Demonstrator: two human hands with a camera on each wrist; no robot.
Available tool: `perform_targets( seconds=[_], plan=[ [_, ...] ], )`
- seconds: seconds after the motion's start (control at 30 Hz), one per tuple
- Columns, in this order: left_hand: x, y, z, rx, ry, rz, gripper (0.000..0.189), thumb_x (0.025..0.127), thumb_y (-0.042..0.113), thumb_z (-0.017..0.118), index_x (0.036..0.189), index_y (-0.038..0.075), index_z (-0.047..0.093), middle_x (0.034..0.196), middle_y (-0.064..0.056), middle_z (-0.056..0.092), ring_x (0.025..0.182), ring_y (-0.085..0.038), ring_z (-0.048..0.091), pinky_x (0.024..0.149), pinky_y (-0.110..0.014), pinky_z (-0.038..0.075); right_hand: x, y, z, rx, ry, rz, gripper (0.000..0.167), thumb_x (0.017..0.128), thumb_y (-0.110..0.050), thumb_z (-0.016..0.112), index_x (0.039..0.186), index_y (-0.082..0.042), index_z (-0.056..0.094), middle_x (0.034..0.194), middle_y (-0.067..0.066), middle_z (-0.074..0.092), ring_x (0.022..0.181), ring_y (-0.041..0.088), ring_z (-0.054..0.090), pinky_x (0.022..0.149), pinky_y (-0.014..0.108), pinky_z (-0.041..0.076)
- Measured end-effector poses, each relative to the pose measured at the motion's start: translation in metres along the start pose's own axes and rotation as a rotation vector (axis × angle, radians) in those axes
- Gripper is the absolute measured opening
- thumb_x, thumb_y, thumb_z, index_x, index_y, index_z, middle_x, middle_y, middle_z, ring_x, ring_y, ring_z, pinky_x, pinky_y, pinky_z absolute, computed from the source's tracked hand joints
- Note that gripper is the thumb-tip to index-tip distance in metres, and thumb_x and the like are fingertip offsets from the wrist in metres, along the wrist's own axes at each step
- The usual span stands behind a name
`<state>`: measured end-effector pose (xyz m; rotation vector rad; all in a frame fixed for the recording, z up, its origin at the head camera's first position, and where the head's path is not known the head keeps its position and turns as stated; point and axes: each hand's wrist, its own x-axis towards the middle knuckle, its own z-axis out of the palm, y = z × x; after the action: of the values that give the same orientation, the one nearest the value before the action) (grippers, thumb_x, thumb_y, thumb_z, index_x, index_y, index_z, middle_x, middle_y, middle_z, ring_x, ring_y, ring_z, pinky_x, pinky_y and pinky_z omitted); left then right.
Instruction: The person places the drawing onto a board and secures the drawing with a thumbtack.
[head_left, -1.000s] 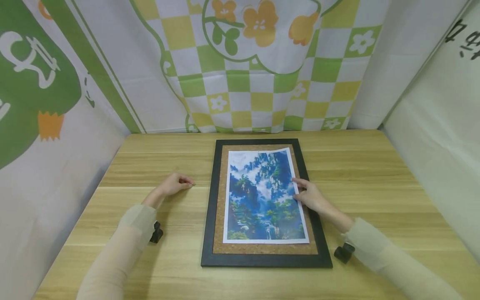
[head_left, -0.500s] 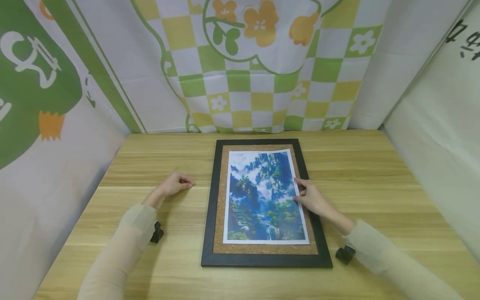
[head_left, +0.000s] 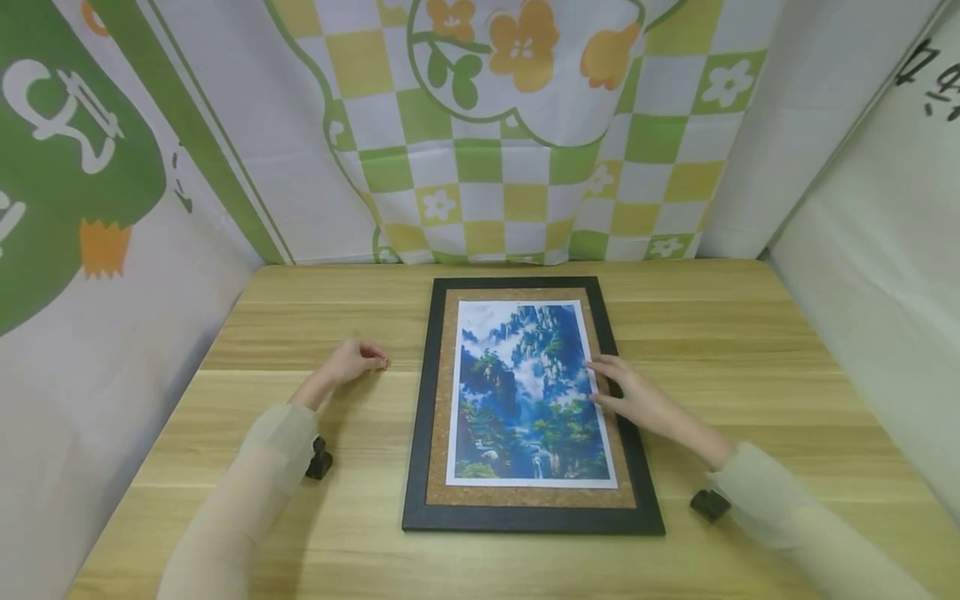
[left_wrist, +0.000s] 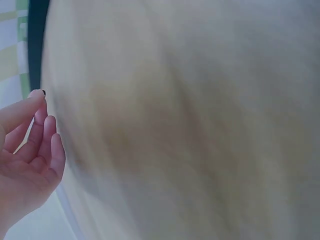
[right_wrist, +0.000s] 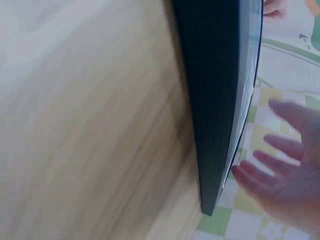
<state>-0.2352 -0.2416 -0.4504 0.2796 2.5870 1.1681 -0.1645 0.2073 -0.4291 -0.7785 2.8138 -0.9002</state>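
In the head view's lower centre, a mountain-landscape print (head_left: 528,392) lies on a black-framed corkboard (head_left: 532,497). At its right edge the right hand (head_left: 636,398) spreads its fingers, gripping nothing; contact is unclear. Left of centre, the left hand (head_left: 356,361) pinches a tiny dark object (left_wrist: 44,93).

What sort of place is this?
Likely a small fabric-lined booth for recording tabletop work: a wood-grain table, a checkered floral hanging right behind it, and small black camera-like devices at both wrists.
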Motion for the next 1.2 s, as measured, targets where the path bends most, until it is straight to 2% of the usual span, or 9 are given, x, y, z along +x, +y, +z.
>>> perform_targets(
  seconds=[0.07,0.17,0.37,0.7,0.83,1.0,1.2],
  plan=[
    [0.003,0.006,-0.002,-0.023,0.014,-0.021,0.018,0.086,0.009,0.056,0.097,-0.003,0.063,0.097,-0.017,0.063,0.085,-0.024,0.056,0.07,-0.031,0.046,0.0,0.003,-0.001,-0.046,-0.02,-0.042,0.056,0.08,-0.013,0.064,0.127,0.007,0.041,0.132,0.029,0.032,0.117,0.045,0.034,0.09,0.054,0.034],
    [0.008,0.016,-0.003,-0.026,0.042,-0.038,0.021,0.087,0.012,0.056,0.101,-0.002,0.063,0.103,-0.017,0.061,0.093,-0.026,0.055,0.077,-0.034,0.045,-0.001,0.007,-0.002,-0.098,-0.057,-0.097,0.061,0.078,-0.018,0.067,0.128,0.006,0.041,0.135,0.027,0.031,0.117,0.043,0.037,0.089,0.052,0.037],
    [0.025,0.04,0.004,-0.074,0.073,-0.047,0.024,0.087,0.016,0.056,0.105,0.0,0.062,0.11,-0.017,0.059,0.101,-0.027,0.053,0.084,-0.037,0.044,0.0,0.011,-0.002,-0.111,-0.118,-0.138,0.067,0.076,-0.027,0.068,0.128,0.004,0.041,0.137,0.024,0.03,0.119,0.041,0.036,0.091,0.049,0.037],
    [0.06,0.079,0.024,-0.206,0.086,0.004,0.027,0.087,0.016,0.056,0.109,0.0,0.06,0.11,-0.015,0.059,0.1,-0.026,0.054,0.084,-0.037,0.044,0.002,0.016,0.001,-0.182,-0.175,-0.168,0.066,0.076,-0.033,0.067,0.125,0.005,0.045,0.134,0.023,0.035,0.118,0.042,0.036,0.091,0.05,0.035],
    [0.071,0.099,0.034,-0.212,0.084,0.026,0.026,0.088,0.014,0.055,0.108,-0.002,0.061,0.109,-0.016,0.059,0.097,-0.029,0.055,0.083,-0.04,0.045,0.002,0.015,0.001,-0.175,-0.188,-0.154,0.066,0.076,-0.034,0.066,0.125,0.005,0.046,0.135,0.023,0.034,0.118,0.042,0.036,0.092,0.05,0.035],
    [0.085,0.122,0.049,-0.225,0.075,0.014,0.024,0.087,0.014,0.056,0.105,0.0,0.063,0.108,-0.014,0.06,0.097,-0.025,0.056,0.083,-0.037,0.045,0.001,0.015,0.001,-0.168,-0.181,-0.145,0.066,0.075,-0.034,0.068,0.124,0.004,0.046,0.135,0.023,0.035,0.118,0.042,0.036,0.091,0.05,0.035],
    [0.106,0.14,0.07,-0.249,0.086,-0.006,0.022,0.087,0.014,0.057,0.104,0.002,0.064,0.106,-0.012,0.061,0.095,-0.022,0.057,0.079,-0.032,0.048,0.001,0.016,0.003,-0.156,-0.172,-0.141,0.065,0.075,-0.032,0.068,0.125,0.004,0.046,0.135,0.022,0.035,0.119,0.042,0.035,0.092,0.05,0.035]
  ],
)
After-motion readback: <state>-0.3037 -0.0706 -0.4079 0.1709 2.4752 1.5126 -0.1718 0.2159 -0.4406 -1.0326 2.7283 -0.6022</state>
